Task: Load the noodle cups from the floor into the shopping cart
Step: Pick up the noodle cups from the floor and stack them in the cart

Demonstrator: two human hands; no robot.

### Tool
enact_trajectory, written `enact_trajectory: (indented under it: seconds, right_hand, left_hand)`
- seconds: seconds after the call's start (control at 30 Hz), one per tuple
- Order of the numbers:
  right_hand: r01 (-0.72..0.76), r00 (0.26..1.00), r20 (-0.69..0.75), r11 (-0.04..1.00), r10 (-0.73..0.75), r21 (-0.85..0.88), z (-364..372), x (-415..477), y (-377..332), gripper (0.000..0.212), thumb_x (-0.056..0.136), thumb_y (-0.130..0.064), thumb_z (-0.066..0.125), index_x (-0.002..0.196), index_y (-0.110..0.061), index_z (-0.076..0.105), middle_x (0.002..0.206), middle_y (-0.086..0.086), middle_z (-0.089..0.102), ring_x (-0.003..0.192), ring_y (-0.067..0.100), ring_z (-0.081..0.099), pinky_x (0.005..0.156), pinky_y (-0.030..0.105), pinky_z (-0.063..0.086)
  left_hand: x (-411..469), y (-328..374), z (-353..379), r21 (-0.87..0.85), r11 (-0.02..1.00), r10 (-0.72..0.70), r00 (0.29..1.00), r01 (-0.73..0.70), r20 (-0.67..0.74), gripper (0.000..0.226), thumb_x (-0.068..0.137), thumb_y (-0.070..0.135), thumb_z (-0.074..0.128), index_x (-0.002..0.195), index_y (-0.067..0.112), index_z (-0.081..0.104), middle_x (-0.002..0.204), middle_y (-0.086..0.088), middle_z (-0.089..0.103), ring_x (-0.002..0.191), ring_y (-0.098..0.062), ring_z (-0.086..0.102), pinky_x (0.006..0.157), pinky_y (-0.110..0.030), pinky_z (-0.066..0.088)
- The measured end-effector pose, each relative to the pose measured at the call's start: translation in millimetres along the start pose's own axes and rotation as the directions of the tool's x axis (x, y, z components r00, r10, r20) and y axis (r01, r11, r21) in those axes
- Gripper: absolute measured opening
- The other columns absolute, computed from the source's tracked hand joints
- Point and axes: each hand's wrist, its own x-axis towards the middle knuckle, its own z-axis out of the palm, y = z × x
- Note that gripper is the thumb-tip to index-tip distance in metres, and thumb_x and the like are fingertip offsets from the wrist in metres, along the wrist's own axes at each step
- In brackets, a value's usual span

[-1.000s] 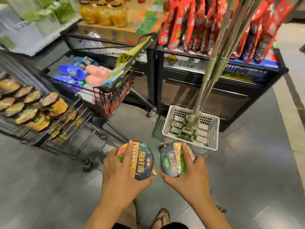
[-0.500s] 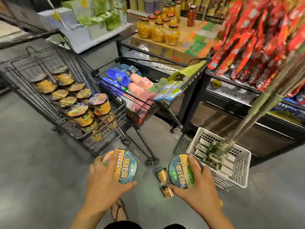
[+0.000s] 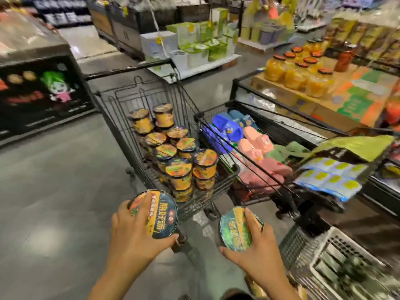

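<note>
My left hand (image 3: 132, 232) grips a round noodle cup with a dark blue and orange lid (image 3: 161, 213), held just below the near end of the black wire shopping cart (image 3: 121, 118). My right hand (image 3: 257, 245) grips a second noodle cup with a green and blue lid (image 3: 234, 230), to the right of the first. Both cups are in the air, lids facing up. Inside the cart several noodle cups (image 3: 171, 152) with orange sides stand stacked in two layers.
A second cart (image 3: 268, 180) holding blue and pink slippers stands right of the noodle cart. A white plastic basket (image 3: 337, 254) sits on the floor at lower right. Display stands with jars (image 3: 296, 76) and a dark promotional counter (image 3: 39, 89) flank the grey floor.
The view has swung up and left, so the noodle cart now lies straight ahead and larger. Both hands have carried their cups upward toward the cart's near end.
</note>
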Motion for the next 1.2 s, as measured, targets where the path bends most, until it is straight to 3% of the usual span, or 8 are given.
enact_trajectory:
  seconds: [0.37, 0.6, 0.7, 0.97, 1.2]
  right_hand:
    - [0.189, 0.982, 0.007, 0.982, -0.189, -0.017, -5, 160, -94, 0.12, 0.049, -0.075, 0.075, 0.151, -0.038, 0.022, 0.11, 0.002, 0.037, 0.115, 0.028, 0.046, 0.092, 0.03, 0.039]
    - [0.25, 0.967, 0.043, 0.968, -0.25, 0.011, -9, 303, -153, 0.114, 0.052, -0.061, 0.083, 0.149, -0.03, 0.031, 0.109, 0.004, 0.036, 0.119, 0.03, 0.047, 0.099, 0.029, 0.037]
    - [0.26, 0.96, 0.109, 0.966, -0.257, -0.013, -9, 364, -174, 0.114, 0.054, -0.062, 0.082, 0.149, -0.031, 0.028, 0.106, 0.003, 0.033, 0.119, 0.031, 0.045, 0.099, 0.03, 0.036]
    - [0.323, 0.91, 0.291, 0.945, -0.296, -0.049, 21, 508, -221, 0.116, 0.055, -0.067, 0.078, 0.151, -0.03, 0.025, 0.126, 0.011, 0.044, 0.12, 0.028, 0.043, 0.1, 0.028, 0.037]
    - [0.426, 0.838, 0.423, 0.898, -0.345, -0.111, 74, 575, -241, 0.118, 0.052, -0.077, 0.073, 0.15, -0.033, 0.023, 0.121, 0.008, 0.039, 0.116, 0.029, 0.044, 0.099, 0.032, 0.041]
  left_hand:
    - [110, -19, -12, -0.233, 0.953, -0.218, 0.972, 0.192, -0.089, 0.121, 0.046, 0.078, 0.073, 0.148, 0.044, 0.019, 0.141, -0.005, 0.029, 0.131, -0.027, 0.03, 0.107, -0.044, 0.038]
    - [221, -2, -14, -0.221, 0.939, -0.297, 0.944, 0.262, -0.144, 0.117, 0.05, 0.074, 0.075, 0.149, 0.036, 0.026, 0.139, -0.009, 0.034, 0.129, -0.03, 0.031, 0.106, -0.044, 0.036]
    - [274, 9, -14, -0.224, 0.914, -0.365, 0.926, 0.337, -0.096, 0.115, 0.052, 0.073, 0.074, 0.149, 0.036, 0.026, 0.137, -0.01, 0.034, 0.129, -0.031, 0.03, 0.107, -0.043, 0.035]
    - [408, 18, 10, -0.196, 0.865, -0.472, 0.882, 0.462, -0.006, 0.113, 0.058, 0.068, 0.078, 0.15, 0.034, 0.022, 0.144, -0.013, 0.026, 0.135, -0.033, 0.023, 0.11, -0.045, 0.032]
    - [483, 0, 52, -0.113, 0.863, -0.489, 0.87, 0.492, 0.054, 0.113, 0.057, 0.067, 0.078, 0.15, 0.032, 0.022, 0.145, -0.013, 0.025, 0.136, -0.033, 0.025, 0.109, -0.043, 0.033]
